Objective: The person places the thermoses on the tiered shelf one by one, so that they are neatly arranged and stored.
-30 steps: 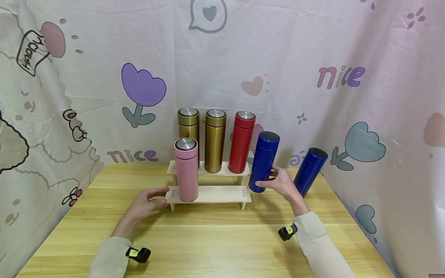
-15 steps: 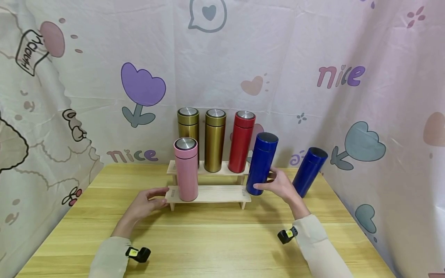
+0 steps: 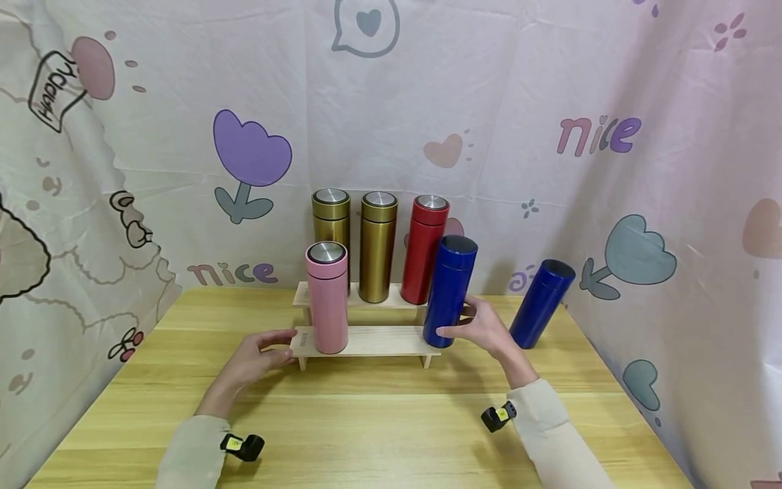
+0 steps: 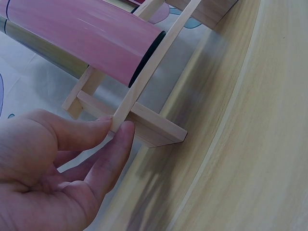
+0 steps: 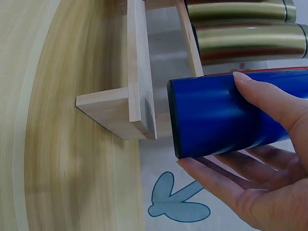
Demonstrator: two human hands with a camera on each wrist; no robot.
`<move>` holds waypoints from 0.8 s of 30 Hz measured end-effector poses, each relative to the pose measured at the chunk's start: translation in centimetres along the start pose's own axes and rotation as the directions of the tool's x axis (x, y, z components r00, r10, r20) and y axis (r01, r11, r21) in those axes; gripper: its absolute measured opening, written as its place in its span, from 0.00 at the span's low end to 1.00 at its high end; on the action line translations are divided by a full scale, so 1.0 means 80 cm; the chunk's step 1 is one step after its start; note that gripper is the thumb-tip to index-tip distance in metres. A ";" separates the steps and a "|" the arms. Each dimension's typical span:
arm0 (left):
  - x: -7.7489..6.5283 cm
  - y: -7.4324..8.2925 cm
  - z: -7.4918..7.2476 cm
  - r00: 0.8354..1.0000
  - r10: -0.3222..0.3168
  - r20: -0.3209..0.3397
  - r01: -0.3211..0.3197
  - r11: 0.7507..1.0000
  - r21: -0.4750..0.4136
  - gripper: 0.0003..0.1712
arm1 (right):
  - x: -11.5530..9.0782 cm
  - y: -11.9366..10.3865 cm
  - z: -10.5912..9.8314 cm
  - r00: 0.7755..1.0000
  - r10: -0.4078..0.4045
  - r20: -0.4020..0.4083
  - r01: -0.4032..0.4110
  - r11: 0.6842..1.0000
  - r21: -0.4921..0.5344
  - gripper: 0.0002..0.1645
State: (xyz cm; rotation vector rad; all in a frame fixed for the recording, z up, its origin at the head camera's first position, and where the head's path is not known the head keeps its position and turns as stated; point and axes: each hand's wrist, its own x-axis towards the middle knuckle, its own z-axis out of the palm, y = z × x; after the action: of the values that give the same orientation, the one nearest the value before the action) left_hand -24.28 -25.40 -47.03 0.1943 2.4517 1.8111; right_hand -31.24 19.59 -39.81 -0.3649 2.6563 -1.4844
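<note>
One smooth blue bottle (image 3: 451, 288) tilts in the right grip (image 3: 482, 329), thumb in front, fingers partly hidden behind it, base close to the right end of a pale wooden lower shelf (image 3: 385, 339). We see the left grip (image 3: 258, 356) pinching that shelf's left end. A glossy pink bottle (image 3: 330, 309) partly hides a metallic gold bottle (image 3: 332, 221).

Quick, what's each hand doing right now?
Left hand: closed, pinching the end of the wooden shelf.
Right hand: closed around a blue bottle, holding it tilted above the lower board.
</note>
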 end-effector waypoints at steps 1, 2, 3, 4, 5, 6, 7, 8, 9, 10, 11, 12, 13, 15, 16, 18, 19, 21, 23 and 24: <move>0.000 0.000 0.000 1.000 0.001 0.000 -0.001 1.000 0.000 0.29 | 0.000 0.000 0.001 1.000 0.000 0.001 0.000 1.000 0.000 0.51; 0.000 0.000 0.000 1.000 0.001 0.000 -0.001 1.000 0.000 0.29 | 0.000 -0.001 0.002 1.000 -0.001 0.004 0.001 1.000 -0.002 0.51; 0.000 0.000 0.000 1.000 0.001 0.001 -0.001 1.000 -0.001 0.29 | 0.000 -0.001 0.003 1.000 -0.002 0.006 0.002 1.000 -0.002 0.51; 0.000 0.000 0.000 1.000 0.002 0.002 -0.002 1.000 0.000 0.29 | 0.000 -0.002 0.004 1.000 -0.002 0.007 0.002 1.000 -0.005 0.52; -0.001 0.000 0.000 1.000 0.003 0.003 -0.003 1.000 0.002 0.29 | 0.000 -0.003 0.005 1.000 -0.001 0.008 0.001 1.000 -0.005 0.52; -0.001 0.000 0.000 1.000 0.004 0.003 -0.004 1.000 0.003 0.29 | 0.000 -0.004 0.006 1.000 0.000 0.007 0.000 1.000 -0.006 0.52; -0.001 0.000 0.000 1.000 0.005 0.004 -0.005 1.000 0.003 0.29 | 0.000 -0.005 0.007 1.000 0.000 0.009 0.000 1.000 -0.006 0.53; -0.001 0.000 0.000 1.000 0.005 0.004 -0.005 1.000 0.003 0.29 | 0.000 -0.006 0.008 1.000 -0.001 0.012 0.001 1.000 -0.008 0.53; -0.001 0.000 0.000 1.000 0.006 0.004 -0.006 1.000 0.001 0.29 | 0.000 -0.007 0.009 1.000 -0.002 0.012 0.002 1.000 -0.005 0.53; -0.001 0.000 0.000 1.000 0.007 0.005 -0.007 1.000 0.001 0.29 | 0.000 -0.008 0.010 1.000 -0.004 0.014 0.004 1.000 -0.002 0.52; -0.001 0.000 0.000 1.000 0.008 0.005 -0.008 1.000 0.001 0.29 | 0.000 -0.009 0.012 1.000 -0.007 0.016 0.007 1.000 0.002 0.52; -0.001 0.000 -0.001 1.000 0.008 0.005 -0.008 1.000 0.002 0.29 | 0.001 -0.010 0.013 1.000 -0.010 0.018 0.010 1.000 0.005 0.52; -0.001 0.000 -0.001 1.000 0.009 0.005 -0.009 1.000 0.001 0.29 | 0.001 -0.011 0.015 1.000 -0.013 0.021 0.013 1.000 0.010 0.51; -0.001 0.000 -0.001 1.000 0.008 0.003 -0.008 1.000 -0.001 0.29 | 0.001 -0.013 0.017 1.000 -0.014 0.023 0.014 1.000 0.014 0.51; -0.001 0.000 -0.001 1.000 0.007 0.004 -0.007 1.000 0.001 0.29 | 0.001 -0.014 0.019 1.000 -0.014 0.024 0.013 1.000 0.012 0.51; -0.001 0.000 -0.001 1.000 0.004 0.002 -0.004 1.000 0.003 0.29 | 0.001 -0.017 0.021 1.000 -0.013 0.027 0.013 1.000 0.012 0.51; -0.001 0.000 0.000 1.000 0.002 0.001 -0.002 1.000 0.003 0.29 | 0.001 -0.019 0.023 1.000 -0.014 0.028 0.014 1.000 0.015 0.51; -0.002 0.000 0.000 1.000 -0.003 -0.002 0.003 1.000 0.008 0.29 | 0.001 -0.021 0.025 0.999 -0.020 0.032 0.019 1.000 0.022 0.51; -0.002 0.000 0.000 1.000 -0.009 -0.005 0.009 1.000 0.010 0.29 | 0.001 -0.023 0.028 0.999 -0.032 0.043 0.031 0.999 0.034 0.51; -0.002 0.000 0.000 1.000 -0.011 -0.006 0.011 1.000 0.011 0.29 | 0.002 -0.024 0.030 0.998 -0.038 0.047 0.037 0.999 0.039 0.51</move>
State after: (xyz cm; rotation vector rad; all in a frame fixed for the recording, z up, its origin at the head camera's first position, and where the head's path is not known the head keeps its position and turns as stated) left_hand -24.12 -25.41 -46.99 0.1758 2.4619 1.7969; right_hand -30.63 16.64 -39.46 -0.4437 2.5948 -1.5152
